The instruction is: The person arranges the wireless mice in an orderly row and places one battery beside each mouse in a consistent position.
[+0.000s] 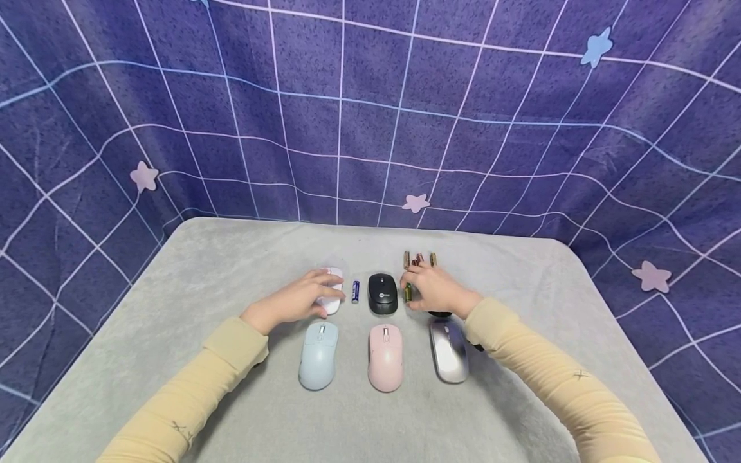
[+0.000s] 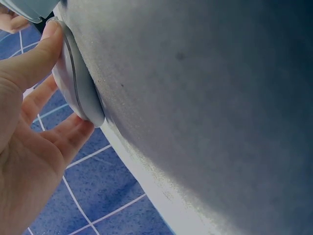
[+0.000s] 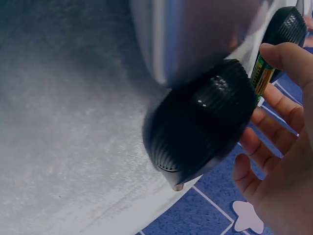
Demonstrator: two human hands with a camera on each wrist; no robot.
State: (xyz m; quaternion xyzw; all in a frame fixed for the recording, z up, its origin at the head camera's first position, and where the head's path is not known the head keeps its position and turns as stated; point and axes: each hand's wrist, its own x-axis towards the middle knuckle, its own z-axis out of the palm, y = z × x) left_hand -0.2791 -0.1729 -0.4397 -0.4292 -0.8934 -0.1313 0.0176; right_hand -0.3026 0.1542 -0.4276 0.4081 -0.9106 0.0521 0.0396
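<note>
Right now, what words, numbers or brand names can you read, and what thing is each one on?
No word or number is clear enough to quote.
Black computer mouse beside the blue battery: a small pale logo, too small to read.
That blue battery: pale markings, too small to read.
Green-and-gold battery: any print is too blurred to read.
Left sleeve and right sleeve: a dark squiggle on each, not readable.

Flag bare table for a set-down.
Bare: in front of the blue mouse, pink mouse and silver mouse; left of the left sleeve; right of the right sleeve. Crowded: around the right grip, with batteries and black mice close by.
</note>
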